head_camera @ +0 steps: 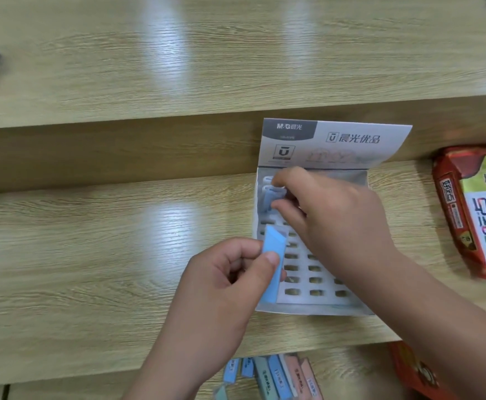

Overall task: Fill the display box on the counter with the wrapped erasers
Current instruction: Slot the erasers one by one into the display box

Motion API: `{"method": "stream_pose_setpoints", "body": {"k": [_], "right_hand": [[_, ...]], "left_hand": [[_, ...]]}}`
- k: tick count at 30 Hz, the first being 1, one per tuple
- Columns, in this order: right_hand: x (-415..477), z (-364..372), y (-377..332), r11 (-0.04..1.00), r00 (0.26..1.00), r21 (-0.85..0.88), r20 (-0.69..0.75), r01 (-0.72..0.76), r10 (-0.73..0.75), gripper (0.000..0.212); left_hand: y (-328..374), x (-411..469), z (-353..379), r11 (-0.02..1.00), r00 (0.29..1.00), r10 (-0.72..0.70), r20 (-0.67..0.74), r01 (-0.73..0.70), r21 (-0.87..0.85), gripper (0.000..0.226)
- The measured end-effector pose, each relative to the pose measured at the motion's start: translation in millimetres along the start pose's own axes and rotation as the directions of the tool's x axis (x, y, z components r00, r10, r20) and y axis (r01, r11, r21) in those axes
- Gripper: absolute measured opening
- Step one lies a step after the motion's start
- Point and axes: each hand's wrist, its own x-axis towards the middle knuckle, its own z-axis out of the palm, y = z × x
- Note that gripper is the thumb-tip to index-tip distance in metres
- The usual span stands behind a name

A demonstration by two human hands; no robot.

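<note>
A white cardboard display box (316, 308) sits on a pale wooden counter (106, 241), its printed lid (334, 142) leaning back against a raised step (178, 53). Inside, a white insert (314, 269) has rows of mostly unfilled slots. The right hand (337, 223) reaches across the box and hides much of the insert, thumb and curled fingers pinching a pale eraser (273, 194) at the far left corner. The left hand (224, 284), at the box's near left edge, pinches a blue eraser (273, 255) between thumb and curled fingers, overlapping the slots. A red snack packet (472, 209) lies right of the box. Loose wrapped erasers (270, 376) lie on a lower surface near the forearms, beside an orange packet (409, 370)
</note>
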Motion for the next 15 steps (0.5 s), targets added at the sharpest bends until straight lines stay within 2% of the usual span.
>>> {"method": "stream_pose_setpoints", "body": {"k": [4, 7, 9, 11, 12, 13, 15], "right_hand": [[-8, 2, 1, 0.999, 1.0, -0.049, 0.001, 0.02, -0.02, 0.013], [-13, 1, 0, 0.995, 0.997, -0.079, 0.047, 0.067, -0.063, 0.026], [-15, -5, -2, 0.999, 0.999, -0.024, 0.042, 0.024, -0.023, 0.028], [-19, -15, -5, 0.988, 0.996, 0.128, 0.016, -0.089, 0.088, 0.019], [-22, -21, -6, 0.952, 0.986, 0.256, 0.028, -0.166, 0.164, 0.016], [-24, -27, -7, 0.87, 0.965, 0.416, 0.089, -0.262, 0.248, 0.016], [-25, -39, -10, 0.575, 0.889, 0.678, 0.332, -0.458, 0.316, 0.024]], "left_hand": [[1, 0, -1, 1.0, 1.0, 0.003, -0.002, -0.003, -0.031, 0.026], [2, -1, -1, 0.999, 1.0, 0.0, -0.031, -0.001, -0.042, 0.032], [3, -2, 0, 0.999, 0.999, 0.006, -0.046, -0.008, -0.042, 0.036], [4, -3, 2, 0.997, 0.998, 0.015, -0.058, -0.019, -0.068, 0.036], [4, -2, 3, 0.997, 0.998, 0.019, -0.057, -0.023, -0.079, 0.034], [4, -2, 5, 0.997, 0.998, 0.02, -0.053, -0.024, -0.077, 0.03], [5, -2, 9, 0.999, 0.998, 0.028, -0.058, -0.031, -0.04, 0.02]]}}
